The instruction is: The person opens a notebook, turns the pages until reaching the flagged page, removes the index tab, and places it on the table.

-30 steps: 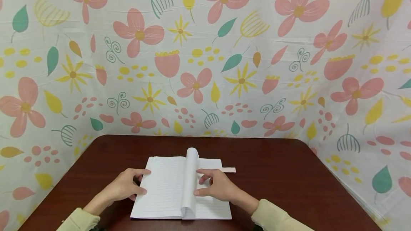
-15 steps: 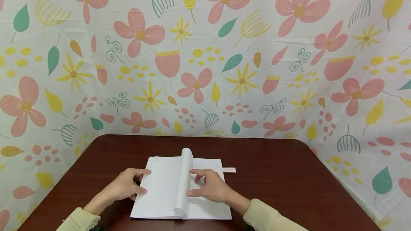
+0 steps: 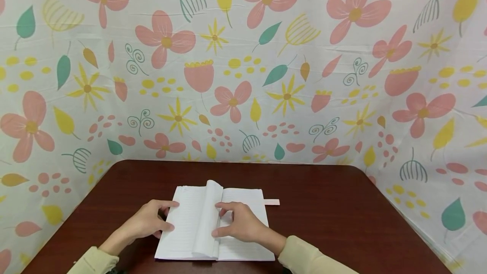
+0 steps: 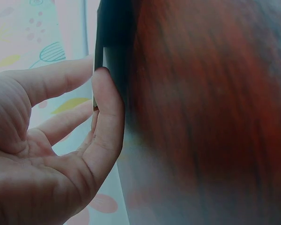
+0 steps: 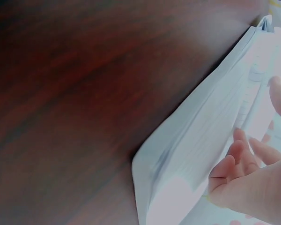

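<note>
An open lined notebook (image 3: 243, 248) lies on the dark wooden table. Its left edge is gripped by my left hand (image 3: 147, 218), thumb and index finger above and other fingers tucked underneath; the left wrist view shows that hand (image 4: 61, 136) on both sides of the edge. A folded-over sheaf of pages (image 3: 207, 219) curves up left of the spine. Against its right side press the index fingertip and thumb tip of my right hand (image 3: 243, 225), spread apart from each other. In the right wrist view, this hand's (image 5: 253, 183) other fingers are bent in over the right-hand page.
A pale paper strip (image 3: 272, 202) sticks out past the notebook's right edge. The brown table (image 3: 335, 219) extends around the notebook, and a flower-printed cloth (image 3: 243, 75) hangs behind and at both sides.
My right hand has moved left, pushing the curled pages from right of the spine over to the left-hand page, where they lean flatter. My left hand has stayed put.
</note>
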`<state>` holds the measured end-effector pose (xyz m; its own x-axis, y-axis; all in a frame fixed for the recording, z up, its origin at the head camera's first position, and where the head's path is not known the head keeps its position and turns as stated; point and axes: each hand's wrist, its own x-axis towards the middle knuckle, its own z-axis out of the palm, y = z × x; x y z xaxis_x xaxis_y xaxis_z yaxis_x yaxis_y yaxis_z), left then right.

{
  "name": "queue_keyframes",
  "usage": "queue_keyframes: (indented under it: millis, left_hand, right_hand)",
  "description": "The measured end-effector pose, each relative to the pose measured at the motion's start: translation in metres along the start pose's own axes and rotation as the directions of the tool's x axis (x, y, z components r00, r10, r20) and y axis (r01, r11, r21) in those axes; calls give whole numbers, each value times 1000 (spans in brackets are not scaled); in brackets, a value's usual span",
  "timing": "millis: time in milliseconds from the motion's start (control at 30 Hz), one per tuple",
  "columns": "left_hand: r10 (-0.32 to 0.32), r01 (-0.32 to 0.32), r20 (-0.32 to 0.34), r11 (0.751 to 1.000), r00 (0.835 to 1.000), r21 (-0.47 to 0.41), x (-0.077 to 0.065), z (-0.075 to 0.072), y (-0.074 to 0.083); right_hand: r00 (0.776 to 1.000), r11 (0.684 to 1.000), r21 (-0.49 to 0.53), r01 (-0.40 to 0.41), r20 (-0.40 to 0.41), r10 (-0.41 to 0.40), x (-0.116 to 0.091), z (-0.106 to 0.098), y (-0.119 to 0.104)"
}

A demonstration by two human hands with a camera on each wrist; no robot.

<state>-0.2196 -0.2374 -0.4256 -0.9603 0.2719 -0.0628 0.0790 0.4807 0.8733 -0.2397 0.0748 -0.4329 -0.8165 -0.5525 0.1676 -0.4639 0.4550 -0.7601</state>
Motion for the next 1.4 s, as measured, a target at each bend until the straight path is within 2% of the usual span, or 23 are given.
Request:
queue_keyframes:
  millis: [167, 433, 1400]
  left_hand:
    - [9, -9, 3, 1000, 1000, -3, 0, 0, 0]
    - [7, -7, -2, 1000, 1000, -1, 1, 0, -4]
    - [-2, 2, -9, 1000, 1000, 9, 2, 1, -6]
  right_hand:
    - [1000, 1000, -6, 13, -14, -13, 1, 2, -1]
    - [999, 999, -7, -33, -8, 33, 1, 2, -2]
    - [997, 996, -41, -74, 20, 75, 3, 4, -7]
